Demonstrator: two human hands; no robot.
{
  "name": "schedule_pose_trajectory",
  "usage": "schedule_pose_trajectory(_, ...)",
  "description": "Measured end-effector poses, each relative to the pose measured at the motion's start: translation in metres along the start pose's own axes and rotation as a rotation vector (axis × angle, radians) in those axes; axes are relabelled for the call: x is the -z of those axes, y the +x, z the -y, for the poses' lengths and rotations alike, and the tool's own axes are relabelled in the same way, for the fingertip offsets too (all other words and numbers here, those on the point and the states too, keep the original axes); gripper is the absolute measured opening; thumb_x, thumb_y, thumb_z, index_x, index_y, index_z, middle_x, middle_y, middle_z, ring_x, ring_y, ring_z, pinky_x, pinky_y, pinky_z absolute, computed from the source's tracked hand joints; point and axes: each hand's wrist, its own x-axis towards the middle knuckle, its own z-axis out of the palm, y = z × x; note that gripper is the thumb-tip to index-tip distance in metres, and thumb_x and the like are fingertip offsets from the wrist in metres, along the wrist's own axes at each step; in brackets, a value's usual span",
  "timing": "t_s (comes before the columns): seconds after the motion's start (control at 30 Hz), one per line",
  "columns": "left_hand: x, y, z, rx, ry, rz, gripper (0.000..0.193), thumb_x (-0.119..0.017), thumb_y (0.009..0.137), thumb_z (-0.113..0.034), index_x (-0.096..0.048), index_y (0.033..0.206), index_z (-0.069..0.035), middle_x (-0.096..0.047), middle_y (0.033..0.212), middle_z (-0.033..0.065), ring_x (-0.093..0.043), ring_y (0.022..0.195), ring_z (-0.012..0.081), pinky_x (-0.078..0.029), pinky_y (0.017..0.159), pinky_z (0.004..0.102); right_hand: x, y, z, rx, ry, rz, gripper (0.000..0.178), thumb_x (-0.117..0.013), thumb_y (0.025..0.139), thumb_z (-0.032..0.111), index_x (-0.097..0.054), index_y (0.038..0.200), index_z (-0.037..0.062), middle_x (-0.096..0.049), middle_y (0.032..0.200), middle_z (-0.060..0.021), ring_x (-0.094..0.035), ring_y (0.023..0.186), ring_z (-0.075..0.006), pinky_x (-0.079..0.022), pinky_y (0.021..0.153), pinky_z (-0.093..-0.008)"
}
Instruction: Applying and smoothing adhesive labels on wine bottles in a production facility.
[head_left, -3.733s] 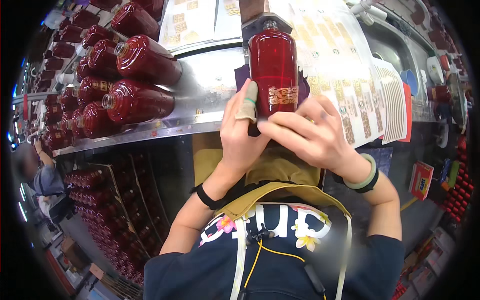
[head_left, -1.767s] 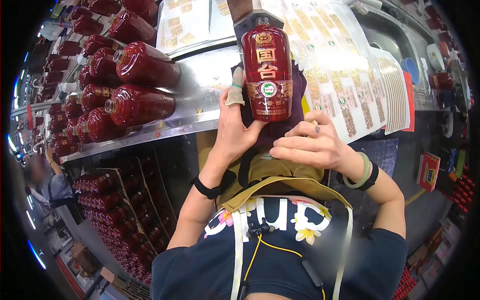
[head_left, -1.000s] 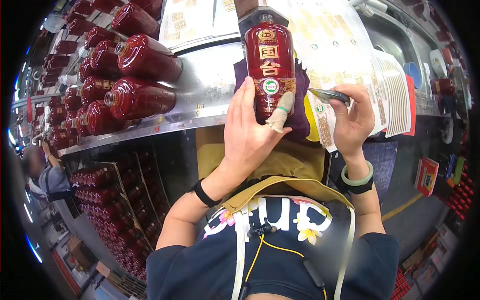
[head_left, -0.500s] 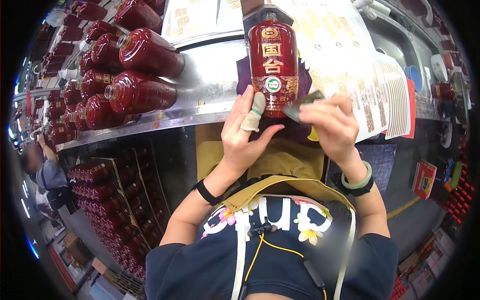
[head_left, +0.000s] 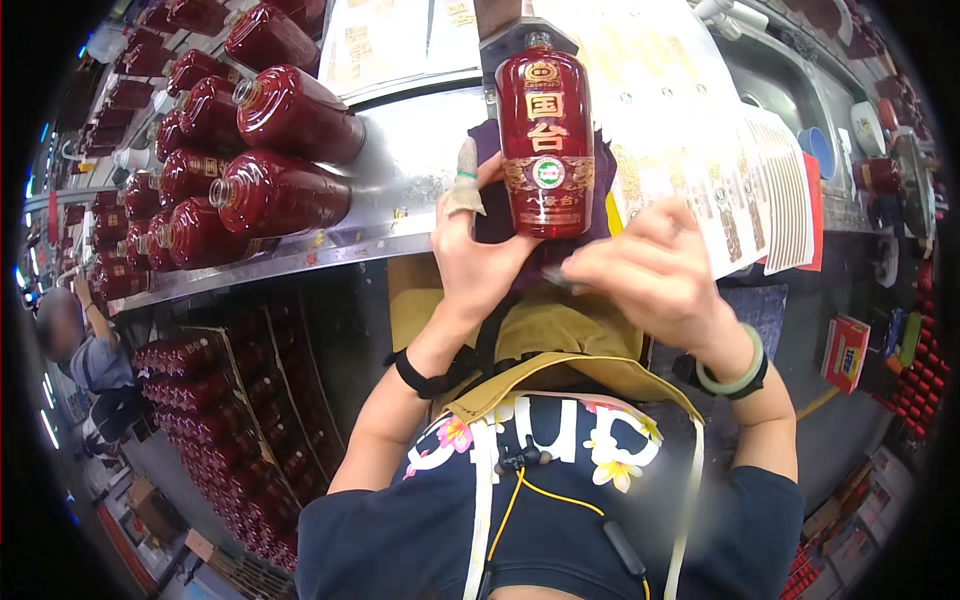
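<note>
A dark red glass bottle (head_left: 546,100) with gold decoration and a round green-and-white emblem lies on its back, neck away from me, over a purple cloth (head_left: 485,140). My left hand (head_left: 475,245) grips its lower left side. The thumb is at the base, one finger reaches behind the glass, and another, in a pale fabric finger cover (head_left: 465,195), points up alongside. Right of the base, my right hand (head_left: 655,270) is closed and blurred by motion, apart from the bottle. At its fingertips is the dark scraper (head_left: 556,275), seen mostly edge-on.
Several similar red bottles (head_left: 300,115) lie on the metal bench (head_left: 400,160) at left, with stacked rows (head_left: 215,440) below. Printed decal sheets (head_left: 660,110) cover the bench at right, by a sink (head_left: 775,75) and blue cup (head_left: 817,150). Another person (head_left: 90,350) works at far left.
My right hand has drawn the scraper off the bottle's lower right side, down toward me. My left hand has slid from the front of the bottle to its left edge and base.
</note>
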Motion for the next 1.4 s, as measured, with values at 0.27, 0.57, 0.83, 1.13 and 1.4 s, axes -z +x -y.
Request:
schedule_pose_trajectory(0.27, -0.006, 0.003, 0.0, -0.005, 0.029, -0.024, 0.085, -0.094, 0.064, -0.015, -0.059, 0.139, 0.008, -0.072, 0.119, 0.0167, -0.065, 0.102, 0.0328, -0.049, 0.097, 0.0421, -0.023, 0.003, -0.002, 0.139, -0.071, -0.102, 0.024, -0.076, 0.074, 0.011, -0.077, 0.098, 0.0124, -0.073, 0.092, 0.0036, -0.059, 0.074, -0.0166, -0.045, 0.077, -0.034)
schedule_pose_trajectory(0.57, 0.001, 0.006, -0.003, -0.185, 0.23, 0.026, 0.088, -0.093, 0.065, -0.011, -0.057, 0.144, 0.004, -0.07, 0.126, 0.0187, -0.065, 0.115, 0.0327, -0.048, 0.103, 0.0409, -0.027, 0.02, -0.043, 0.124, -0.271, -0.235, 0.021, -0.076, 0.074, 0.011, -0.076, 0.094, 0.0182, -0.073, 0.092, 0.0045, -0.059, 0.077, -0.015, -0.043, 0.082, -0.0322)
schedule_pose_trajectory(0.83, 0.003, 0.009, -0.029, -0.243, 0.432, 0.198, 0.081, -0.088, 0.067, -0.007, -0.063, 0.142, -0.023, -0.046, 0.147, 0.0227, -0.057, 0.12, 0.0398, -0.051, 0.098, 0.0459, 0.016, 0.056, -0.054, -0.143, -0.156, -0.457, 0.024, -0.082, 0.078, 0.001, -0.076, 0.1, 0.0071, -0.073, 0.089, -0.0056, -0.064, 0.079, -0.0241, -0.049, 0.074, -0.035)
schedule_pose_trajectory(1.13, -0.003, 0.002, -0.015, -0.197, 0.24, 0.068, 0.079, -0.086, 0.069, -0.001, -0.055, 0.142, 0.006, -0.058, 0.136, 0.0245, -0.063, 0.114, 0.0386, -0.055, 0.093, 0.0427, -0.003, 0.039, -0.054, -0.127, -0.182, -0.402, 0.021, -0.082, 0.075, 0.006, -0.079, 0.094, 0.0127, -0.075, 0.086, -0.0014, -0.061, 0.078, -0.0185, -0.045, 0.079, -0.0343)
schedule_pose_trajectory(1.4, -0.001, 0.004, -0.013, -0.28, 0.14, -0.065, 0.079, -0.092, 0.064, -0.007, -0.063, 0.136, 0.004, -0.07, 0.119, 0.0168, -0.068, 0.102, 0.0342, -0.057, 0.084, 0.0383, -0.012, 0.033, -0.02, 0.09, -0.304, -0.223, 0.032, -0.073, 0.071, 0.018, -0.078, 0.103, 0.0156, -0.071, 0.099, 0.0039, -0.056, 0.082, -0.0167, -0.045, 0.079, -0.033)
